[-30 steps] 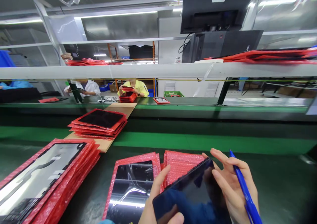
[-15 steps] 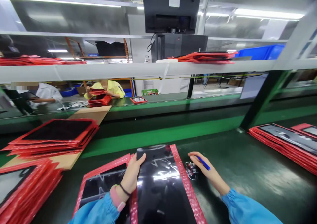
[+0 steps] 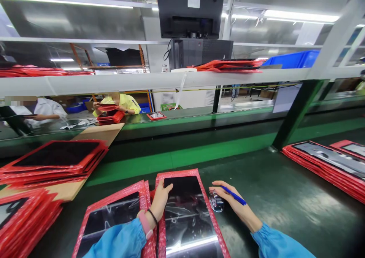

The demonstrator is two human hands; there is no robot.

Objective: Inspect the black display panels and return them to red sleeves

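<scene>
My left hand (image 3: pixel 161 200) grips the left edge of a glossy black screen panel (image 3: pixel 189 216), its thumb on top. The panel lies over a red bubble-wrap sleeve (image 3: pixel 203 197), whose border shows around it. My right hand (image 3: pixel 229 201) holds a blue pen (image 3: pixel 234 195) across the fingers. Its fingertips are at a small shiny object (image 3: pixel 217 205) on the bench; they partly cover it, and I cannot tell its kind. Under my left forearm, a second black screen panel (image 3: pixel 114 214) rests on red bubble wrap.
Stacks of red-wrapped panels stand at the left (image 3: pixel 31 220), on a wooden board (image 3: pixel 112 132), and at the right (image 3: pixel 322 166). A green post (image 3: pixel 296 113) rises from the bench (image 3: pixel 256 174). Behind a white rail (image 3: pixel 128 81), people handle panels; a monitor (image 3: pixel 191 11) stands above.
My view has turned right. The panel, held tilted up between both hands earlier, now lies flat on the red bubble wrap. My right hand has moved away from it to the small shiny object.
</scene>
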